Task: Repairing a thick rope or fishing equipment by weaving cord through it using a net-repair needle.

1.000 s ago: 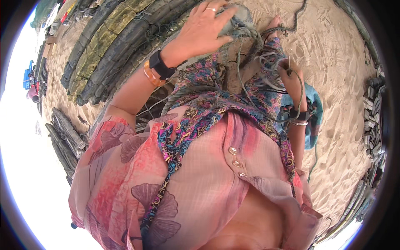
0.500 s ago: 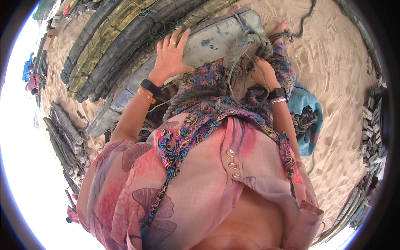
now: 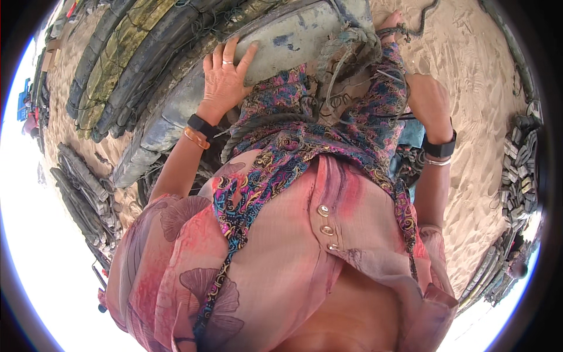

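My left hand (image 3: 226,76) lies with spread fingers on the long pale grey float block (image 3: 287,41), holding nothing. To the right of my knee, my right hand (image 3: 431,105) is closed. A thin pale pointed tool (image 3: 388,75) sticks out from its fingers toward the left; its exact kind I cannot make out. A dark cord (image 3: 392,116) runs along the lower side of that hand; whether it is gripped too I cannot tell. Between my legs, a greyish rope (image 3: 346,44) is bundled around the float's right end, with loose loops of thin twine (image 3: 333,100) hanging below it.
Long dark and yellowish floats (image 3: 135,58), bound with cord, lie side by side at upper left. A blue-green bag (image 3: 412,134) stands partly hidden by my right arm. A thick rope (image 3: 423,20) crosses the sand (image 3: 469,76). Grey blocks (image 3: 519,158) are piled at far right.
My right hand has moved right, away from the rope bundle to beyond my knee, and the pale pointed tool now shows. My left hand stays spread on the float. The view has shifted slightly.
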Tool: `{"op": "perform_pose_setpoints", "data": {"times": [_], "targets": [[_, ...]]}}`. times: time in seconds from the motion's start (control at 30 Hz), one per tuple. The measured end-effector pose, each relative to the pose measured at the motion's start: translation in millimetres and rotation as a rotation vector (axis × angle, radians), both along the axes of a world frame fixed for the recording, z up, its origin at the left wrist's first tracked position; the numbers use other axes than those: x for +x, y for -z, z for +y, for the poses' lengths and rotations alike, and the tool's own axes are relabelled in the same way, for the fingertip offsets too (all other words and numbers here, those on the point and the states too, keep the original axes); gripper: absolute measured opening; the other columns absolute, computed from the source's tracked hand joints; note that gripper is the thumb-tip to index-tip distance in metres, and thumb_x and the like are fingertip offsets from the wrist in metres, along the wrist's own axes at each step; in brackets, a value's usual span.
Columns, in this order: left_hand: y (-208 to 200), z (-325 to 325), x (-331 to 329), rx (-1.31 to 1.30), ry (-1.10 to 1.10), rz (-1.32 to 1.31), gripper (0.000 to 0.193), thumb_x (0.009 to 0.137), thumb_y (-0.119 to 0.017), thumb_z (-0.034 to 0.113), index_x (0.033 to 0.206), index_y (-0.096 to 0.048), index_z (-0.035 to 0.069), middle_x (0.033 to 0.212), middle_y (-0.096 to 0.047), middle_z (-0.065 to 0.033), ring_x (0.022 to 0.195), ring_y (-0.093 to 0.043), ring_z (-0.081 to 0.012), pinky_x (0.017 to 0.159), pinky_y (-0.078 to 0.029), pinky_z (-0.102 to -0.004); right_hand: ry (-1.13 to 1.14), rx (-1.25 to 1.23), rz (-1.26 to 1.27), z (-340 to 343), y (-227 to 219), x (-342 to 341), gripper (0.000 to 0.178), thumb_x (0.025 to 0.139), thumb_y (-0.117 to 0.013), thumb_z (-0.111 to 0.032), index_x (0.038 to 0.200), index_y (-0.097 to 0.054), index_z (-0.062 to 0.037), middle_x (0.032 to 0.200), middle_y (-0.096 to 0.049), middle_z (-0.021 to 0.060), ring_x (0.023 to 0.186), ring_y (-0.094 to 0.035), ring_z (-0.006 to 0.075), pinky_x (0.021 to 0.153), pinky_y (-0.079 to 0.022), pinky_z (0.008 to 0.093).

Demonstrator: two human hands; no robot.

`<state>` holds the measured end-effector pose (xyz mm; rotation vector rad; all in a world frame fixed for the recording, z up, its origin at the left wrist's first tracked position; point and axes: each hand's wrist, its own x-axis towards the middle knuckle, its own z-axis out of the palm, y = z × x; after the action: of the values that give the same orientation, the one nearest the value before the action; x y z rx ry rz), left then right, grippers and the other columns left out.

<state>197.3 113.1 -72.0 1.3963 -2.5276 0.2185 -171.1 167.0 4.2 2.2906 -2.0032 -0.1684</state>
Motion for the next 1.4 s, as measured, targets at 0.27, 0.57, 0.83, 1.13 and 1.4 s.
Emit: {"op": "perform_pose_setpoints", "data": {"times": [0.27,0.57,0.83,1.13,1.4], "targets": [[-0.5,4.1,-5.9,-0.016,-0.011,-0.002,0.097,0.046,-0.082,0.024,0.131,-0.036,0.022,0.131,-0.03,-0.0139,0.115,-0.035,-0.0373,0.093,-0.029,-0.0501,-0.247,0.008,-0.059,8.8,-0.1,10.5,0.01,0.069,-0.051,-0.009,0.075,-0.058,-0.0059,0.073,-0.059,0.0156,0.072,-0.058,0.0341,0.06,-0.045,0.0435],[0.7,7.7,1.3,-0.032,-0.057,0.01,0.097,0.044,-0.081,0.027,0.13,-0.037,0.021,0.131,-0.03,-0.0136,0.114,-0.035,-0.0363,0.093,-0.028,-0.0492,0.025,-0.23,-0.637,-26.5,-8.4,7.8,0.023,0.073,-0.06,-0.015,0.094,-0.061,-0.0053,0.083,-0.061,0.0204,0.077,-0.058,0.0378,0.068,-0.045,0.0416],[-2.4,-7.9,-0.3,-0.024,-0.064,0.04,0.095,0.048,-0.078,0.022,0.133,-0.035,0.021,0.13,-0.032,-0.0126,0.114,-0.035,-0.0371,0.093,-0.03,-0.0482,0.155,-0.231,-0.878,-51.9,44.7,19.0,0.027,0.07,-0.065,-0.021,0.093,-0.062,-0.0065,0.081,-0.063,0.0159,0.074,-0.06,0.0321,0.068,-0.047,0.0361],[-127.5,-92.7,38.8,-0.17,-0.277,0.28,0.108,0.042,-0.074,0.018,0.138,-0.026,0.015,0.132,-0.032,-0.0247,0.123,-0.03,-0.042,0.102,-0.027,-0.0462,0.291,-1.483,-0.369,49.1,-53.6,-290.4,0.026,0.071,-0.064,-0.019,0.09,-0.066,-0.0011,0.076,-0.066,0.0147,0.064,-0.062,0.0229,0.061,-0.049,0.0327],[-179.2,-59.9,10.0,-0.019,-0.064,0.394,0.106,0.045,-0.074,0.019,0.138,-0.024,0.016,0.135,-0.029,-0.0255,0.124,-0.026,-0.0434,0.101,-0.028,-0.0487,0.959,-0.15,-0.294,110.9,74.8,-206.2,0.048,0.063,-0.065,-0.024,0.097,-0.057,0.0088,0.087,-0.062,0.0256,0.08,-0.06,0.0347,0.071,-0.045,0.0399]]}}
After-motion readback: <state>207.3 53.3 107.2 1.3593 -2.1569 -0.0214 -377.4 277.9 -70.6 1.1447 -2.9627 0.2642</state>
